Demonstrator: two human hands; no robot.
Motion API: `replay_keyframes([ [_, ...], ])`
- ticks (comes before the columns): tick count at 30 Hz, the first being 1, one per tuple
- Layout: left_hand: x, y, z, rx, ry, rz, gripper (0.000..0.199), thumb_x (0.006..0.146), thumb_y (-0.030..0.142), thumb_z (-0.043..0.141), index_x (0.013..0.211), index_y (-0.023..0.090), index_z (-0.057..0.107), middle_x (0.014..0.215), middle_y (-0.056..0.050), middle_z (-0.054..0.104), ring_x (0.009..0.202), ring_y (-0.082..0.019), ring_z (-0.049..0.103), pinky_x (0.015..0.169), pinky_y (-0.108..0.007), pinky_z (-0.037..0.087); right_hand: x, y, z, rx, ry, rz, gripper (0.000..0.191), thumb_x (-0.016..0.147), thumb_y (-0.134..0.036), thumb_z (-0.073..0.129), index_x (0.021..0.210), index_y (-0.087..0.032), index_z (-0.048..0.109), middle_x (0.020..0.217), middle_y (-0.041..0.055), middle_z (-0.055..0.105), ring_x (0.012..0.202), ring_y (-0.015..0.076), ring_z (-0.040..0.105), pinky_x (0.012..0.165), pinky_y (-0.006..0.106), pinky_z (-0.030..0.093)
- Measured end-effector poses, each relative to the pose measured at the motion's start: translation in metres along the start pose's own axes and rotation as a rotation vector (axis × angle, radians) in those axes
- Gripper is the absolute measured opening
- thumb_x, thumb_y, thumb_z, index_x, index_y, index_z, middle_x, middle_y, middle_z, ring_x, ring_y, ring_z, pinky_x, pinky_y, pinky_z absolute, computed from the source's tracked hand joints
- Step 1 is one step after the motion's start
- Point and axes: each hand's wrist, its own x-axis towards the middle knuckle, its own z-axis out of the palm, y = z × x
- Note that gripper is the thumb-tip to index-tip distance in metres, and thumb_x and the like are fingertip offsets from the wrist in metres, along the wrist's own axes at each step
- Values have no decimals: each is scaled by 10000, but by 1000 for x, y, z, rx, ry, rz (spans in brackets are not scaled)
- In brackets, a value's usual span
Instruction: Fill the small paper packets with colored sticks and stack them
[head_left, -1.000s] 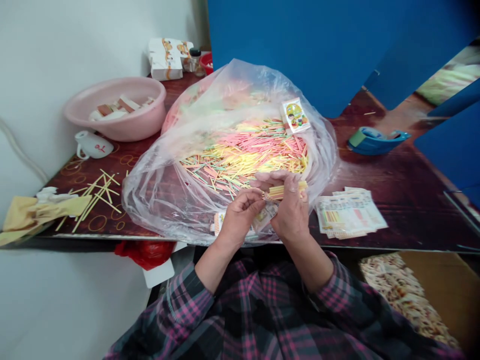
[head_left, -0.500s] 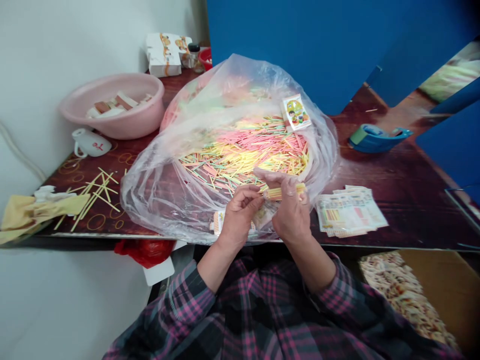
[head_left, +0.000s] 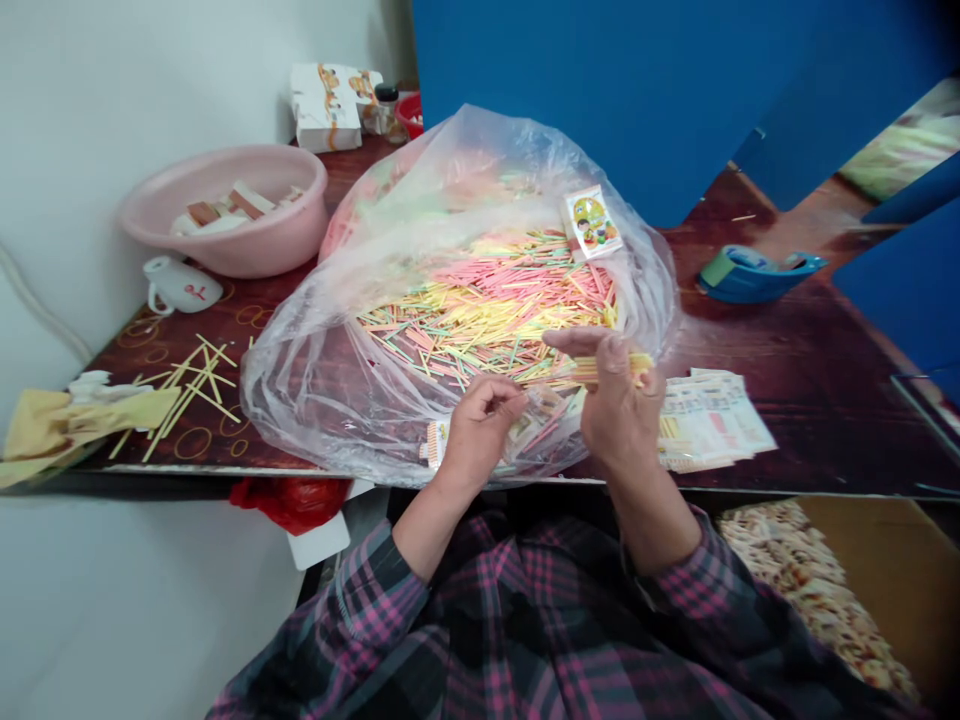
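In the head view my left hand [head_left: 476,430] is closed in a pinch on the edge of a small clear plastic packet [head_left: 538,418], low over the front of a big clear plastic bag [head_left: 300,400]. The bag lies wide at its mouth, full of short dry noodle sticks [head_left: 510,290] in pink, yellow and green. To the right, my right hand [head_left: 626,415] grips a bundle of yellow noodle sticks [head_left: 586,370], its index finger stretched out to the left. Partly behind my left hand, a small printed packet [head_left: 437,440] sits at the table edge.
Flat printed packets [head_left: 716,420] are stacked at the right, beyond them a blue tape dispenser [head_left: 761,275]. A small box [head_left: 592,222] rests on the bag. At the left are a pink basin [head_left: 225,250], a white mug [head_left: 180,285] and loose yellow sticks [head_left: 199,380].
My right hand has moved to the right with the yellow noodle sticks, away from my left hand. The clear packet now shows more fully; my left hand has stayed nearly in place.
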Motion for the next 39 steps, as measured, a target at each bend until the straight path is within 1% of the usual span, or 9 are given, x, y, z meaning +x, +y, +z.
replay_keyframes([
  [4,3,1,-3,52,90,58,79,835,253,723,775,209,695,963,-36,651,954,-179,602,879,-310,447,-3,-2,-16,-164,-98,-47,406,1004,-517,499,850,-248,761,893,30,797,992,230,743,1124,496,452],
  [8,2,7,-2,188,77,180,87,869,272,711,800,221,702,981,-42,665,987,-190,611,897,-324,468,-12,5,-18,-268,-231,21,390,977,-547,529,856,-264,769,948,21,800,1016,238,737,1182,532,371],
  [10,0,9,-3,280,70,239,85,889,276,700,823,224,697,982,-42,663,982,-190,614,911,-335,479,-14,8,-18,-278,-229,39,402,984,-551,511,862,-266,767,964,24,797,1023,238,731,1176,528,373],
  [14,-1,10,-6,441,110,369,80,927,263,661,859,226,681,976,-35,643,972,-185,614,923,-350,485,-14,12,-18,-352,-208,-85,422,986,-564,498,830,-269,757,926,26,786,982,237,718,1183,548,327],
  [17,0,8,-8,525,140,469,79,940,272,650,883,229,684,1012,-36,624,988,-183,611,912,-351,490,-13,15,-19,-402,-261,-110,459,979,-598,488,801,-266,750,858,29,767,915,236,703,1133,541,370],
  [21,1,8,-8,579,122,558,85,952,268,633,901,225,686,1028,-35,610,990,-176,608,895,-337,493,-13,13,-20,-338,-298,-38,465,983,-592,487,809,-250,750,867,45,755,893,223,688,944,420,505],
  [31,1,15,-14,612,118,487,153,960,323,603,897,231,709,1109,-66,625,1070,-217,594,965,-390,478,-19,13,-19,-213,-278,111,388,975,-563,519,920,-274,772,867,26,756,907,222,692,1004,454,490],
  [35,1,14,-13,592,107,502,138,950,323,627,893,231,712,1099,-63,626,1065,-210,602,959,-375,476,-18,17,-18,-191,-281,18,350,963,-538,555,891,-274,773,1062,56,758,1089,247,670,1048,459,476],
  [39,1,13,-12,564,70,529,107,950,306,633,905,234,698,1081,-59,641,1043,-199,616,934,-356,479,-16,18,-19,-179,-406,30,372,976,-544,529,935,-255,760,1321,83,689,1289,265,594,1135,490,408],
])
